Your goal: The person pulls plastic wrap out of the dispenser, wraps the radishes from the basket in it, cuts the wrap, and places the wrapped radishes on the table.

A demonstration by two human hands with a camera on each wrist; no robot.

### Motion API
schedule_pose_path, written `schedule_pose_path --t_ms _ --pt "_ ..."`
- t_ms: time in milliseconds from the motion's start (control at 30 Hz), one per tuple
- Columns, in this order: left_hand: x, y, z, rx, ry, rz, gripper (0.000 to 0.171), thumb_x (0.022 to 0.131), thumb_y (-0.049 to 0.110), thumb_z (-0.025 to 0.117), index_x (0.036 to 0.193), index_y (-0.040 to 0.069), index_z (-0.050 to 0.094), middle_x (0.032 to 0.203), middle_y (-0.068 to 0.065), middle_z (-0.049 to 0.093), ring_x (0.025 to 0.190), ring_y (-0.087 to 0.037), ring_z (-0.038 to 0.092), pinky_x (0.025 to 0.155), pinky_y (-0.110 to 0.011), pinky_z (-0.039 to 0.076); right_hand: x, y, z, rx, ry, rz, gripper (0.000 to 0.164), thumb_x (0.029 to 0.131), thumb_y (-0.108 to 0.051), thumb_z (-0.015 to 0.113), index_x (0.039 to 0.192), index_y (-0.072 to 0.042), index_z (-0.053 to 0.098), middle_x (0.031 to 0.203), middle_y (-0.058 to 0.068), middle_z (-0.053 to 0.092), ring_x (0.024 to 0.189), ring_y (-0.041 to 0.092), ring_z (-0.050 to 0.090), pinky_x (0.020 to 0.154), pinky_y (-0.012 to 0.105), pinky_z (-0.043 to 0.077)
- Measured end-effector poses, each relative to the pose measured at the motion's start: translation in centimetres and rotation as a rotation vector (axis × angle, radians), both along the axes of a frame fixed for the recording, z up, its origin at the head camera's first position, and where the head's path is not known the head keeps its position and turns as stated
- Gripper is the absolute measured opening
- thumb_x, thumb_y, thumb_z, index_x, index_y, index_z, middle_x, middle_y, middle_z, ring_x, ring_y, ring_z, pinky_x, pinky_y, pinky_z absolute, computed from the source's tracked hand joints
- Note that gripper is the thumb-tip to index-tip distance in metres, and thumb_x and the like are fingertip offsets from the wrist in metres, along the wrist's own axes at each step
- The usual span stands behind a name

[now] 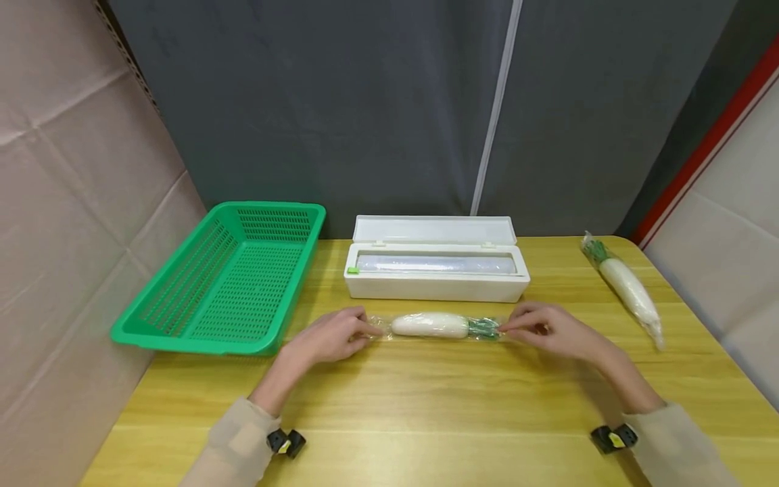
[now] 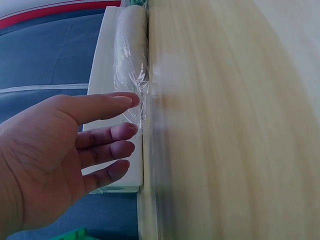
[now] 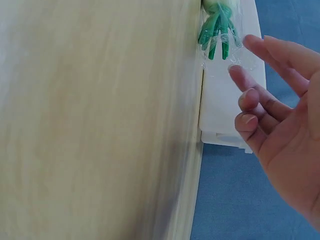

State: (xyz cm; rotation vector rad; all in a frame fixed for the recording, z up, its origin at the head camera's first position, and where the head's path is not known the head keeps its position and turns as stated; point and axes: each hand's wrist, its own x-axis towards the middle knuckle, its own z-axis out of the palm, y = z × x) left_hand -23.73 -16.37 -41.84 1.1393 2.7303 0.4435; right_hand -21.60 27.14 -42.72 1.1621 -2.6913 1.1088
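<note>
A white radish (image 1: 431,325) in clear plastic wrap lies crosswise on the table, its green leaf stubs (image 3: 218,32) toward the right. My left hand (image 1: 337,334) pinches the loose wrap (image 2: 135,92) at the root end between thumb and index finger, the other fingers loosely bent below. At the leafy end, my right hand (image 1: 550,328) has thumb and index finger together on the edge of the wrap. Just behind the radish sits a white wrap dispenser (image 1: 438,289) with its lid raised and a roll of film (image 1: 435,264) inside.
A green plastic basket (image 1: 276,331) stands on the left of the wooden table (image 1: 438,399). Another wrapped white radish (image 1: 629,291) lies slanted near the right edge. A grey curtain (image 1: 341,101) hangs behind the table.
</note>
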Motion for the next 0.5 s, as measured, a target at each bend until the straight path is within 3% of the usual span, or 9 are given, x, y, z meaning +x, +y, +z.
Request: schedule_pose_path --t_ms 200,367,500 --pt "-0.1 0.0 -0.1 0.043 0.031 -0.005 0.021 0.097 0.014 0.069 0.117 0.012 0.077 0.100 0.004 0.060 0.083 -0.008 0.055 0.072 -0.026 0.050 0.3 0.0 0.3 -0.019 0.006 -0.097 0.022 0.095 -0.005 0.070 0.115 -0.009 0.076 0.104 -0.001 0.065 0.075 0.007 0.052 0.059 0.023 0.046" --pt "-0.2 0.5 0.0 0.114 0.071 0.048 0.020 0.098 0.015 0.068 0.115 0.010 0.076 0.102 0.003 0.063 0.086 -0.010 0.058 0.074 -0.027 0.053 0.0 -0.8 0.5 0.024 0.008 -0.195 0.024 0.095 -0.013 0.072 0.118 -0.010 0.075 0.098 -0.004 0.062 0.068 0.007 0.049 0.057 0.024 0.042" --pt "-0.3 1.2 0.1 0.152 0.107 0.087 0.023 0.099 0.017 0.067 0.120 0.009 0.074 0.109 -0.001 0.065 0.091 -0.013 0.060 0.078 -0.030 0.054 -0.3 -1.4 0.4 0.062 -0.005 -0.211 0.027 0.095 -0.019 0.073 0.121 -0.009 0.073 0.092 -0.006 0.058 0.070 0.008 0.048 0.058 0.024 0.042"
